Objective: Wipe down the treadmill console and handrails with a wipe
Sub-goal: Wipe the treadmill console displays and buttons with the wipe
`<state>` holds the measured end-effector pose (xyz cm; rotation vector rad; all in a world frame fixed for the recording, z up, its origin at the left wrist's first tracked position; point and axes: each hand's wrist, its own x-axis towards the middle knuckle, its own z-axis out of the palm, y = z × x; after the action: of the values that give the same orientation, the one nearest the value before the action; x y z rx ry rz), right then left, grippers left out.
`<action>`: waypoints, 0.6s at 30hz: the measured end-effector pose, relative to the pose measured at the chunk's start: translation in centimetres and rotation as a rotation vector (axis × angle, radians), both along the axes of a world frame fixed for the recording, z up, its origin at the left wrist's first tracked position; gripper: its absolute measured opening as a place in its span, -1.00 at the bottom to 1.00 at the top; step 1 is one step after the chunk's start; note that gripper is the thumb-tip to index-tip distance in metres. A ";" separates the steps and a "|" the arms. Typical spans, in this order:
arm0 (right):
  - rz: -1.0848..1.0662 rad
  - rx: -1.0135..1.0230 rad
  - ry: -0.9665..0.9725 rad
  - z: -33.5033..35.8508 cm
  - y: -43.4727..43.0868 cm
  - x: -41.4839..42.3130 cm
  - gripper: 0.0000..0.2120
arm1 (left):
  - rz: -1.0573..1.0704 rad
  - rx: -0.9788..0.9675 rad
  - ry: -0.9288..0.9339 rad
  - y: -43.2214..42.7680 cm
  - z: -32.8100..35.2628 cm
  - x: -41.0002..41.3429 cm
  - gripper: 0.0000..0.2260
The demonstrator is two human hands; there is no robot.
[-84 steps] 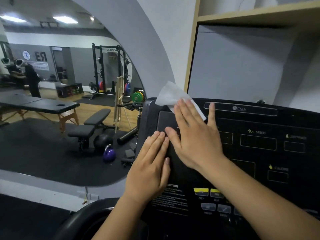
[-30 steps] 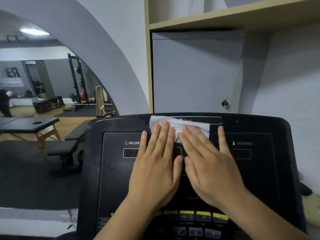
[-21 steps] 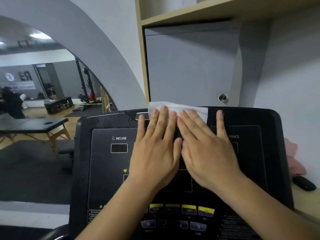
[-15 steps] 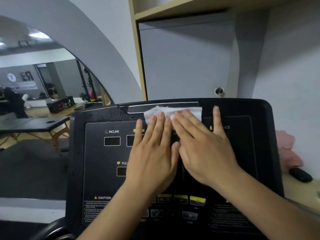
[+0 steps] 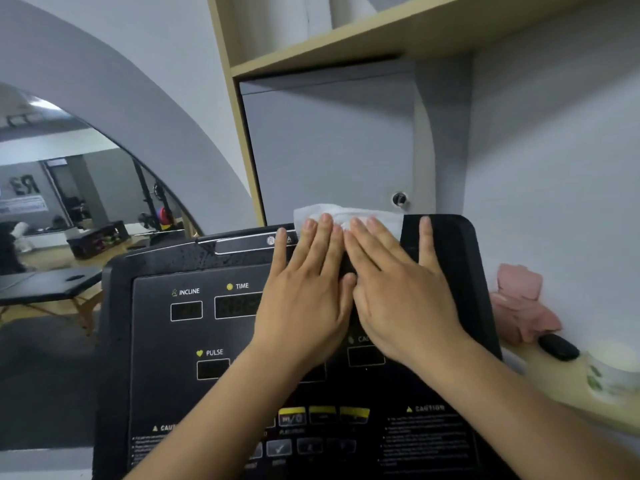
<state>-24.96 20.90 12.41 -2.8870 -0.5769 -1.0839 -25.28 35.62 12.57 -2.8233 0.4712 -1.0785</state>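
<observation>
The black treadmill console [image 5: 187, 341] fills the lower middle of the view, with INCLINE, TIME and PULSE displays and yellow buttons below. A white wipe [image 5: 346, 213] lies over the console's top edge, right of centre, and sticks out above it. My left hand [image 5: 304, 299] and my right hand [image 5: 398, 292] lie side by side, flat, fingers straight, pressing the wipe against the upper panel. Most of the wipe is hidden under my fingers. No handrail is visible.
A wooden shelf unit [image 5: 346, 46] and a grey wall rise right behind the console. On a ledge at the right are a pink cloth [image 5: 519, 303], a small black object [image 5: 557, 346] and a white cup [image 5: 613, 372]. A mirror at the left shows gym benches and racks.
Both hands have slid the wipe along the console's top from its left end toward the right; it now covers the top edge right of centre. The view has shifted with them.
</observation>
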 end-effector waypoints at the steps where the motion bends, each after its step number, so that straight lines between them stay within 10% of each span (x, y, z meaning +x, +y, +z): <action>1: 0.026 0.004 -0.002 -1.2 -0.4 -0.4 -0.41 | -0.011 0.013 0.009 -0.1 -0.8 -0.6 -0.46; 18: -0.014 0.064 -0.019 0.1 -4.7 0.9 -0.43 | -0.065 -0.005 -0.036 -5.0 -0.2 0.7 -0.45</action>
<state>-24.03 16.25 12.49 -2.8338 -0.5134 -1.1109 -24.62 30.60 12.36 -2.8063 0.5605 -1.1418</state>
